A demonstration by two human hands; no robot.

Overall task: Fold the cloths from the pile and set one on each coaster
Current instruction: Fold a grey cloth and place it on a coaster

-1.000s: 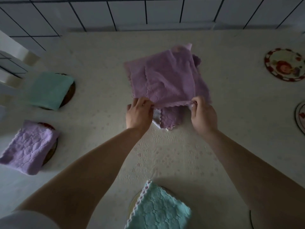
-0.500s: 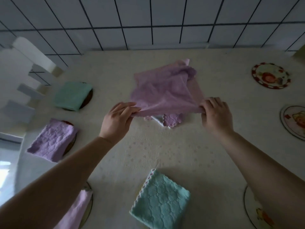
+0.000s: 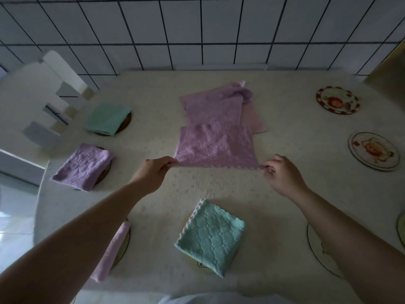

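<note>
Left hand (image 3: 153,172): thumb and fingers pinching near-left corner of purple cloth (image 3: 215,148), raised over middle of worktop (image 3: 291,150). Right hand (image 3: 282,174): pinching near-right corner of same cloth, scalloped edge stretched taut between both. Far end of held cloth draped back onto pile (image 3: 219,104) of purple and pink cloths at centre back, close to tiled wall (image 3: 197,29).

Far left: white chair back (image 3: 59,84) beyond worktop edge. Next, folded green cloth (image 3: 107,118) lying on dark round coaster (image 3: 127,122) at back left. Nearer, folded purple cloth (image 3: 83,165) on second dark coaster (image 3: 105,172), hanging over its left side. At front left, pink cloth (image 3: 111,249) on pale coaster (image 3: 123,246), half hidden by left forearm.

Centre front: folded turquoise cloth (image 3: 210,235) covering a pale coaster (image 3: 201,265), only a sliver of rim showing at near edge.

Right side: bare red-rimmed coaster (image 3: 337,99) at back right, well apart from pile. Below it, bare white coaster with picture (image 3: 372,150). Nearer still, another bare coaster (image 3: 317,249) partly under right forearm, and a slice of one more (image 3: 401,229) cut by frame edge.
</note>
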